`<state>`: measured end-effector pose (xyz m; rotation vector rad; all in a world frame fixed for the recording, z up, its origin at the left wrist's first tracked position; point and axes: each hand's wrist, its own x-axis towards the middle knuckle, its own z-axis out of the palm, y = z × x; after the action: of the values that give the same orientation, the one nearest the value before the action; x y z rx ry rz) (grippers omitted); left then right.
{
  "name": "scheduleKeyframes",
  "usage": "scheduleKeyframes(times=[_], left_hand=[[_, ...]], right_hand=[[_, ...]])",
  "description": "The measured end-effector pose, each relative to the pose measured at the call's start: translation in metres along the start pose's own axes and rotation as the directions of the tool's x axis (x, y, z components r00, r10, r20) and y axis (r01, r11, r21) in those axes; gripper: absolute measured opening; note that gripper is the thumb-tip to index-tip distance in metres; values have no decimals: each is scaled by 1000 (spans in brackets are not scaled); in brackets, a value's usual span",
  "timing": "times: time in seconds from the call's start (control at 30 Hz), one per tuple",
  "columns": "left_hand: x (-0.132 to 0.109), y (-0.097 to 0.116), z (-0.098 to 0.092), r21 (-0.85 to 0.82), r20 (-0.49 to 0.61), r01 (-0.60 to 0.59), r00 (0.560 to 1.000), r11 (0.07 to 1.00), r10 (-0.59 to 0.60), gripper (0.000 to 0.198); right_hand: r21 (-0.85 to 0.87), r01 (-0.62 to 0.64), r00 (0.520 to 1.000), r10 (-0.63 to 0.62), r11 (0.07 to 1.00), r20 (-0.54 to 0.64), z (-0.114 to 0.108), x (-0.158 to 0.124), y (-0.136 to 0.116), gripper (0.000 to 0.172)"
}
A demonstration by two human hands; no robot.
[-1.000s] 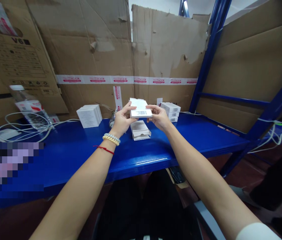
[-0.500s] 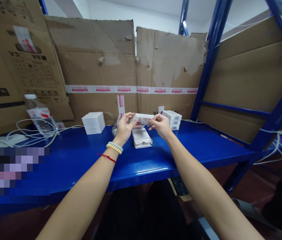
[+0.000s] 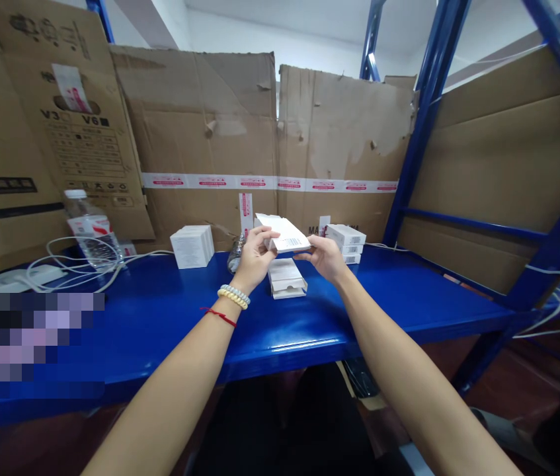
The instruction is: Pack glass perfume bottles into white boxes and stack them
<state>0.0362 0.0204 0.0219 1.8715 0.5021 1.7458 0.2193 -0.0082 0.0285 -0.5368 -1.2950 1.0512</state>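
Head view: clamping fingers of left hand (image 3: 254,256) at nine o'clock and right hand (image 3: 328,258) at three on barcoded box (image 3: 285,234).

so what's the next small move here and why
I'd probably settle the right hand more firmly on the flat white cardboard box with a printed barcode: the left hand grips its left side, it looks tilted and is held above the glossy blue table, while the right is only at its corner, thumb contact unclear.

The head camera faces forward and down across the blue table (image 3: 408,297).
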Motion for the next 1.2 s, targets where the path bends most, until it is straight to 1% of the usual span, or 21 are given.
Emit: scheduleKeyframes(times=[0.13,0.2,0.33,0.5,0.6,0.67,0.77,0.93,1.07,1.2], left_hand=[[-1,0,-4,-46,68,65,996,997,-62,38],[-2,0,-5,-53,89,59,995,997,-54,39],[-5,1,-2,9,68,-6,998,1000,6,38],[-6,0,3,64,20,-24,1000,998,23,36],[-6,-1,4,95,14,-33,999,995,32,36],[-7,-1,4,127,13,-52,999,991,50,37],[-8,2,4,208,27,-97,995,973,94,38],[-10,6,4,329,61,-175,985,928,164,42],[-10,6,4,361,77,-205,979,910,190,40],[-10,5,4,401,79,-235,972,885,223,40]], right_hand=[[-59,-8,998,4,998,-61,2,-1,3,37],[-60,-3,998,-1,998,-65,2,-1,4,40],[-81,7,998,-12,997,-62,1,0,7,40],[-190,25,995,-43,981,-88,-1,2,9,42],[-262,6,992,-38,965,-117,-1,2,8,45],[-274,-20,995,-9,962,-104,0,1,8,48],[-232,-66,996,48,971,-80,1,0,6,51],[-84,-115,992,110,990,-59,0,1,5,49],[-14,-78,995,77,997,-59,0,2,7,51],[-33,-42,997,40,999,-72,0,4,10,52]])
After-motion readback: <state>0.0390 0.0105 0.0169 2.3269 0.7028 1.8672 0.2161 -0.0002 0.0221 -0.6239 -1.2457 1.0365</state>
